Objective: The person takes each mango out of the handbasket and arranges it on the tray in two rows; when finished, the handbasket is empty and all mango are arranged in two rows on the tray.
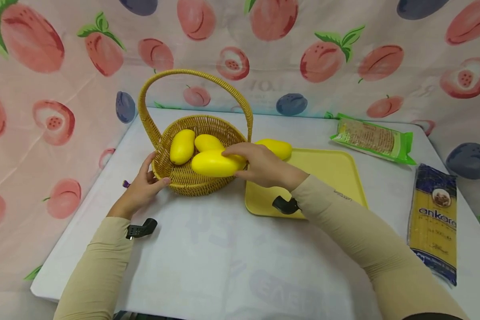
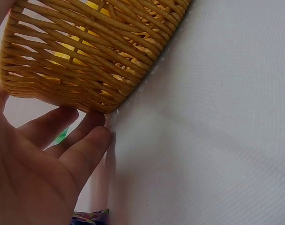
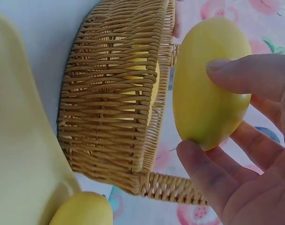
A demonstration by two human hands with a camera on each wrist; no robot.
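Observation:
My right hand (image 1: pixel 264 166) grips a smooth yellow mango (image 1: pixel 214 163) between thumb and fingers, holding it over the near right rim of the wicker basket (image 1: pixel 190 189). In the right wrist view the held mango (image 3: pixel 210 84) is apart from the basket wall (image 3: pixel 109 93). My left hand (image 1: pixel 144 189) holds the basket's left side, and the left wrist view shows its fingers (image 2: pixel 88 152) touching the woven wall (image 2: pixel 86 61). Inside the basket lie two more yellow mangoes, one at the left (image 1: pixel 182 146) and one behind the held mango (image 1: pixel 208 142). Another mango (image 1: pixel 278 148) rests at the tray's far left corner.
A yellow tray (image 1: pixel 332 173) lies right of the basket, partly under my right forearm. Farther right are a green-edged packet (image 1: pixel 374 138) and a blue and yellow pasta packet (image 1: pixel 434 218). The basket's tall handle (image 1: pixel 196 73) arches upward. A fruit-print cloth (image 1: pixel 264 84) hangs behind the table.

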